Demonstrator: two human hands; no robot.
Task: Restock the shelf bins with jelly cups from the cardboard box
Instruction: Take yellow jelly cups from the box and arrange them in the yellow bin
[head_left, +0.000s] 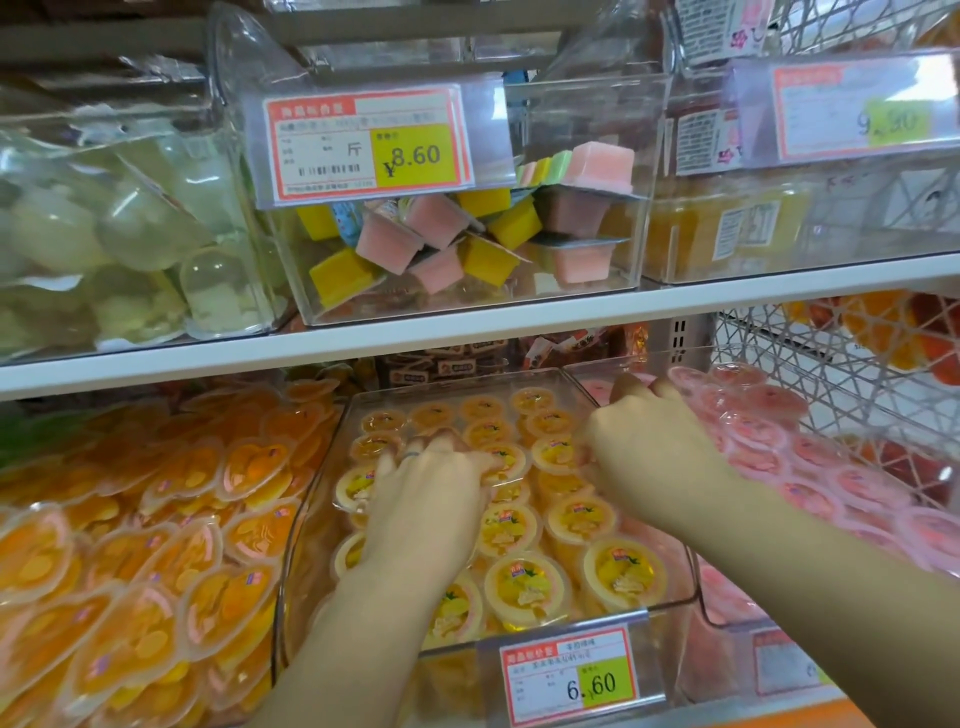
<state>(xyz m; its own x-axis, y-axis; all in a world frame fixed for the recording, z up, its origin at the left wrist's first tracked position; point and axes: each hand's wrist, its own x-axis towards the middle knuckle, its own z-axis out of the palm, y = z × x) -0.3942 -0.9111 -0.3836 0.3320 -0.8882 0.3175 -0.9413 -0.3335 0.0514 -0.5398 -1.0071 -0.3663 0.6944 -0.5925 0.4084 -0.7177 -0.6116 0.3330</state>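
A clear middle bin (670, 603) on the lower shelf is full of round yellow jelly cups (527, 584) lying lid-up. My left hand (431, 493) reaches into it with fingers stretched flat over cups near the bin's middle; a ring shows on one finger. My right hand (652, 447) hovers over the bin's right wall, knuckles up and fingers curled down toward the back corner. Its palm hides whatever lies under it. The cardboard box is out of view.
Orange heart-shaped jelly cups (156, 545) fill the bin to the left and pink round cups (810, 467) the bin to the right. The shelf board (467, 325) above carries clear bins of square jellies (441, 244). A 6.60 price tag (569, 675) hangs on the middle bin's front.
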